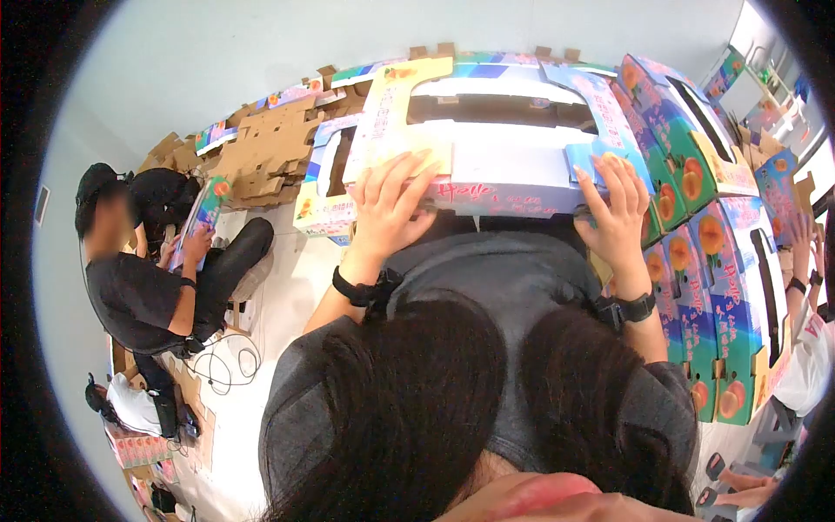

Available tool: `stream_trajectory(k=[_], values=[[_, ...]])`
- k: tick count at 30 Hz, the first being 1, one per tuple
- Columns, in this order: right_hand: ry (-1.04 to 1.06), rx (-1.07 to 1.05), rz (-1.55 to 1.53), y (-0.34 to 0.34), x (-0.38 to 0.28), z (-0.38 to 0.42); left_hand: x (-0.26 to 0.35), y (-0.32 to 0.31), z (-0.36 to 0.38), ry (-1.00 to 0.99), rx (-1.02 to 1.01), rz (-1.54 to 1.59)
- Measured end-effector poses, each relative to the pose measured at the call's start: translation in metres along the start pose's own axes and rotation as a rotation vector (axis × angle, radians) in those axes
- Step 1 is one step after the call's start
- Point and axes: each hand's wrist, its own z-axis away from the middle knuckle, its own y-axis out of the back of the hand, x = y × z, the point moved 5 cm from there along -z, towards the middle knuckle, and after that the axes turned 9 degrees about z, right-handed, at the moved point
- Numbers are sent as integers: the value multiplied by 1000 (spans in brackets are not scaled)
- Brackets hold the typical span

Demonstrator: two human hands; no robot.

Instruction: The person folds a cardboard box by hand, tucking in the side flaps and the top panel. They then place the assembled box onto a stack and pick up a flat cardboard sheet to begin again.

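In front of me lies a printed cardboard fruit box (513,161) with peach-like pictures, pink lettering and a long open slot in its top. My left hand (396,204) grips its near left corner, fingers over the yellow flap and thumb low at the front panel. At the near right corner, my right hand (616,204) holds it the same way, with fingers spread on the blue flap and thumb toward the lower front edge. The underside of the box and what supports it are hidden.
Assembled boxes (726,296) stand stacked at my right; another box (329,187) is at the left. Flat brown cardboard (265,152) is piled behind it. A seated person (139,287) at left holds a printed carton piece (202,217). Cables (230,361) lie on the floor. Another person's hands (804,244) show at right.
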Motion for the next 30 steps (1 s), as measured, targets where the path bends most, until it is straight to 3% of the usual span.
stream_trajectory(k=[4, 8, 12, 19, 20, 24, 27, 30], values=[[40, -9, 7, -4, 0, 5, 3, -3, 7, 36, 11, 21], [15, -138, -118, -12, 0, 17, 5, -6, 13, 102, -129, 237], [-30, -24, -259, 5, 12, 18, 2, 3, 21, 26, -31, 75], [-333, 51, -262, -1, 49, 31, -51, 19, 26, 371, 207, 206], [-351, 26, -271, -5, 51, 34, -60, 16, 29, 471, 141, 238], [-653, -79, -816, -48, 68, 58, -93, -18, 66, 808, -36, 709], [-938, -277, -1141, -75, 71, 75, -89, -27, 75, 1009, -95, 933], [-1082, -381, -1452, -76, 56, 82, -85, -28, 73, 1083, -185, 940]])
